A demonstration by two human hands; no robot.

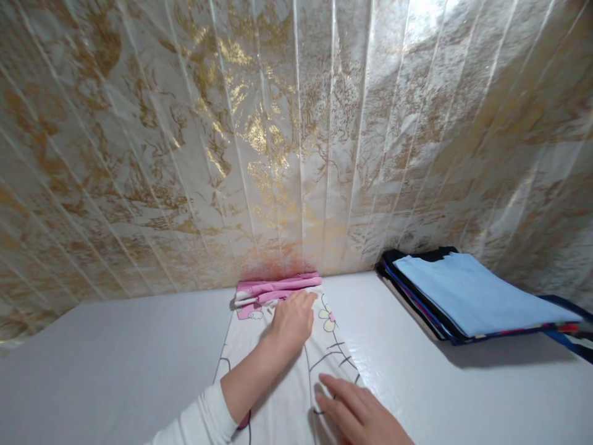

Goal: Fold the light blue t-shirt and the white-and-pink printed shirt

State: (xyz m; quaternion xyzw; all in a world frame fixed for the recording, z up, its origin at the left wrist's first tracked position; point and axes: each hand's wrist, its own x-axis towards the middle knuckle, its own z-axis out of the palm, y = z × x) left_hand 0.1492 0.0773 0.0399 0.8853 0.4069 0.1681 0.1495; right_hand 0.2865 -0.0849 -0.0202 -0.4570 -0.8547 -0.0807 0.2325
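A white garment (287, 383) with a cartoon line print, a yellow flower and pink fabric bunched at its far end lies in a narrow strip on the white table. My left hand (294, 318) reaches across it to the pink end (278, 285). Its fingers are bent down onto the cloth beside the pink folds, and their tips are partly hidden. Nearer to me, my right hand (364, 414) lies over the garment's right edge. Its fingers are stretched out and slightly apart, with nothing held in them.
To the right, a stack of folded clothes has a light blue garment (477, 296) on top and dark ones (412, 296) under it. Dark blue straps (567, 343) trail off its right end. A shiny gold-and-silver patterned covering (278, 136) rises behind the white table (139, 364).
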